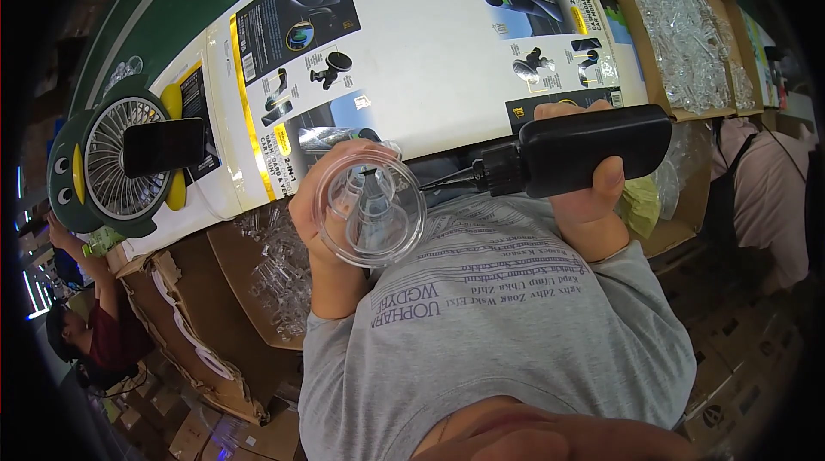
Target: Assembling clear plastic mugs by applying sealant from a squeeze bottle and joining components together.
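My left hand (314, 203) grips a clear, hollow piece with a wide round rim (375, 262), its rim facing up. A narrower bulb-like shape shows through it; I cannot tell whether it is glass or plastic. In my right hand (593, 203) lies a black squeeze bottle (601, 150), held sideways with the thumb on its near side. Its ribbed cap and thin tapered nozzle (455, 178) point left. The nozzle's tip is at the right edge of the clear piece's rim; whether they touch I cannot tell.
Printed cardboard sheet (412, 48) covers the table. At left stands a green animal-shaped fan (107, 160) with a dark phone (163, 147) before it. Boxes of clear parts lie at far right (675, 31) and below left (279, 276). Another person (103, 332) is at far left.
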The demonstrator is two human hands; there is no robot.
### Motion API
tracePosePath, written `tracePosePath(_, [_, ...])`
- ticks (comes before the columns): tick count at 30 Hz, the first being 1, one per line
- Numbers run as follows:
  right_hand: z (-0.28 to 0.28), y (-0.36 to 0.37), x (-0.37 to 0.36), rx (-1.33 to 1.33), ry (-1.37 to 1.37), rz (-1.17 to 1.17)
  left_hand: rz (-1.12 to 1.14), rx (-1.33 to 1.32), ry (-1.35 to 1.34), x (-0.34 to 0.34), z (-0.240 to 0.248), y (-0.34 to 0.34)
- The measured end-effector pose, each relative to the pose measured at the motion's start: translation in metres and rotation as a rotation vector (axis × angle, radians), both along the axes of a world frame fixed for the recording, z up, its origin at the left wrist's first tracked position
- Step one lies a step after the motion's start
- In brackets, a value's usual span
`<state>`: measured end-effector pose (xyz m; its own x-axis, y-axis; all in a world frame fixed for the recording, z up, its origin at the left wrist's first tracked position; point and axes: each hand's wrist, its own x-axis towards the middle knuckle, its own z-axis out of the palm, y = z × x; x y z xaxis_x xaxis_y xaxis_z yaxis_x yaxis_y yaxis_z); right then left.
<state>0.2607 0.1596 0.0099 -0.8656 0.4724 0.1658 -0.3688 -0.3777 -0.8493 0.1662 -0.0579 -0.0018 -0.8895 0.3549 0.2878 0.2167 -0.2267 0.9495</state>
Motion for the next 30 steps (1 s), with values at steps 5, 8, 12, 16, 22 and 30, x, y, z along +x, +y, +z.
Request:
tracePosePath(5, [-0.003, 0.001, 0.000, 0.003, 0.003, -0.011, -0.099, 0.151, -0.079, 0.001, 0.013, 0.011])
tracePosePath(8, [-0.004, 0.003, 0.002, -0.047, 0.001, 0.023, -0.117, 0.160, -0.118, 0.002, 0.013, 0.010])
tracePosePath(12, [0.003, 0.002, -0.001, -0.009, -0.025, 0.050, -0.177, 0.201, -0.146, 0.001, 0.015, 0.010])
tracePosePath(16, [0.007, 0.001, -0.004, 0.028, -0.054, 0.028, -0.244, 0.202, -0.144, 0.002, 0.016, 0.007])
tracePosePath(22, [-0.001, 0.002, -0.003, -0.003, -0.053, 0.017, -0.279, 0.178, -0.217, 0.006, 0.022, 0.007])
tracePosePath(30, [-0.003, 0.001, -0.003, -0.083, -0.064, 0.014, -0.213, 0.094, -0.239, 0.012, 0.024, 0.012])
